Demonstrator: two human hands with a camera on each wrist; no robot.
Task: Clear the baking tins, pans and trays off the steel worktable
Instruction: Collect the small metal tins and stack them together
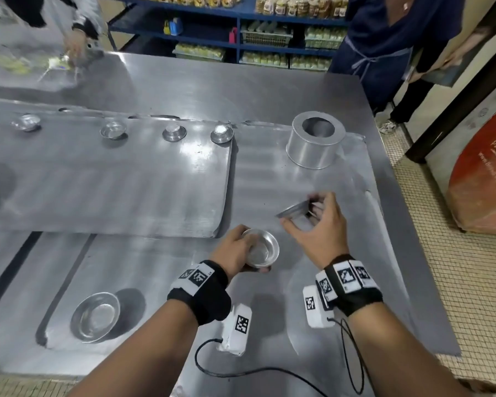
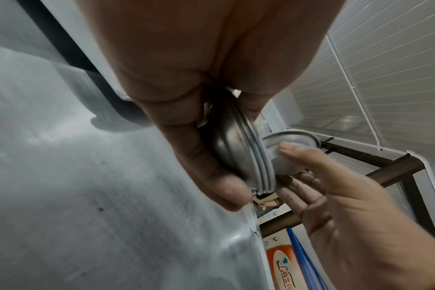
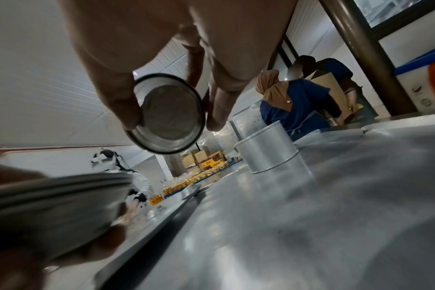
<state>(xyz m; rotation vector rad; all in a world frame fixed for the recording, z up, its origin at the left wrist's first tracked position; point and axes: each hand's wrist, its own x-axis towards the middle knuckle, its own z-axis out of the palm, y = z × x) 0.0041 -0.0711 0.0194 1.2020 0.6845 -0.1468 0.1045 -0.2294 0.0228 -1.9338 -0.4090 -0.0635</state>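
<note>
My left hand (image 1: 241,247) grips a nested stack of small round tins (image 1: 259,252) just above the worktable (image 1: 241,87); the stacked rims (image 2: 258,166) show edge-on in the left wrist view. Just right of it, my right hand (image 1: 312,213) pinches a single small tin (image 1: 294,210) between thumb and fingers, tilted, its base (image 3: 169,113) facing the right wrist camera. On the flat trays (image 1: 126,190) lie several more small tins (image 1: 174,132) and a shallow bowl-shaped tin (image 1: 96,316). A tall round cake tin (image 1: 315,141) stands behind my right hand.
A person in a blue apron (image 1: 384,38) stands at the table's far right corner. Another person's hand (image 1: 75,44) works at the far left. Blue shelves (image 1: 241,38) of packed goods stand behind. Tiled floor (image 1: 455,282) and an orange container (image 1: 487,173) lie right of the table edge.
</note>
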